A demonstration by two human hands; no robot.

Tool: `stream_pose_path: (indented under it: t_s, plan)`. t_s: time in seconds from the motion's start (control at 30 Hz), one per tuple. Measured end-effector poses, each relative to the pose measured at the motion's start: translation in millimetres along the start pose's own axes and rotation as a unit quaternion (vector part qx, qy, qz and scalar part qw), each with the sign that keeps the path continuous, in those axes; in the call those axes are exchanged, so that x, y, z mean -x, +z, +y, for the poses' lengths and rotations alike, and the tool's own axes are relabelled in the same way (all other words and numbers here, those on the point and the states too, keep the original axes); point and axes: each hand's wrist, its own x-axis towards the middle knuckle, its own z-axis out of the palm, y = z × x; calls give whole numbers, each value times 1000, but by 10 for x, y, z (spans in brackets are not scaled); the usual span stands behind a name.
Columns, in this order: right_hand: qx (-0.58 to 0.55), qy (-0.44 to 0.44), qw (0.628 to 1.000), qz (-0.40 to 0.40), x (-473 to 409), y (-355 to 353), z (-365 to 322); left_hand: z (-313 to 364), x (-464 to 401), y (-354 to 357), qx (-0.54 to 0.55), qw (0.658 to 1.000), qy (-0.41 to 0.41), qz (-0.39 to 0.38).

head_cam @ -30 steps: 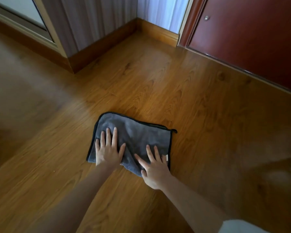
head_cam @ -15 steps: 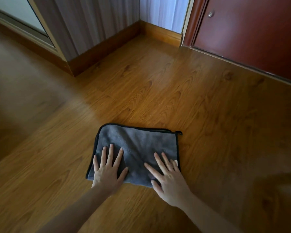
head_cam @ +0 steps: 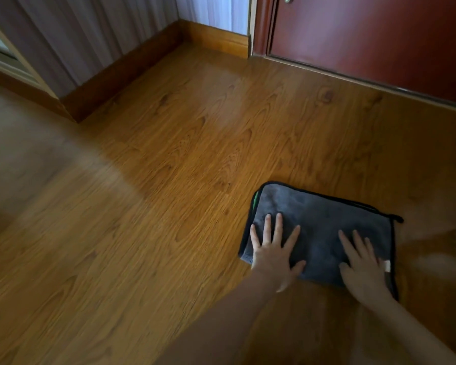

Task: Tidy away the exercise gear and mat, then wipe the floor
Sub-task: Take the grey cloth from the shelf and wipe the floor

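A folded grey cloth (head_cam: 321,222) with black edging lies flat on the wooden floor (head_cam: 169,180) at the lower right of the head view. My left hand (head_cam: 273,252) presses on its left part with fingers straight and spread. On the cloth's right part my right hand (head_cam: 361,267) presses flat in the same way, next to a small white label at the edge. No exercise gear or mat is in view.
A dark red door (head_cam: 366,35) closes the far right. A wall corner with a wooden skirting board (head_cam: 121,67) stands at the back left, and a white curtain (head_cam: 211,9) hangs beside the door frame.
Both hands have slid the cloth to the right across the floor, toward the door side. The fingers stay flat on it throughout.
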Motion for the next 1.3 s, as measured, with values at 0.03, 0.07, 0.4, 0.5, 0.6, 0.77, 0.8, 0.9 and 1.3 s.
stream_pose_path:
  t_s: [0.03, 0.07, 0.4, 0.5, 0.6, 0.77, 0.8, 0.9, 1.3]
  plan:
    - [-16, 18, 1000, -1, -40, -10, -62, -63, -26, -18, -15, 1000, 12, -3]
    - [-22, 31, 999, -1, -70, -8, -126, -142, -46, -44, -37, 999, 24, -5]
    - [95, -122, 986, -61, -599, -82, -1224, -1228, 26, -379, -91, 989, -114, -18]
    - [102, -187, 973, -93, -604, 42, -1911, -1746, 318, -386, -82, 978, -189, -8]
    - [116, -268, 951, -100, -331, 317, -2550, -2268, 839, -265, -63, 966, -244, 60]
    - [100, -416, 898, -106, 463, 921, -3087, -2544, 2031, 318, -39, 930, -357, 82]
    - [89, -446, 884, -112, 631, 1014, -3111, -2590, 2272, 434, -56, 929, -361, 68]
    - [63, -518, 843, -132, 957, 1174, -3038, -2655, 2690, 737, -163, 934, -288, 132]
    - [74, -384, 921, 2, 576, 683, -1393, -1650, 1305, 252, -41, 988, -136, 55]
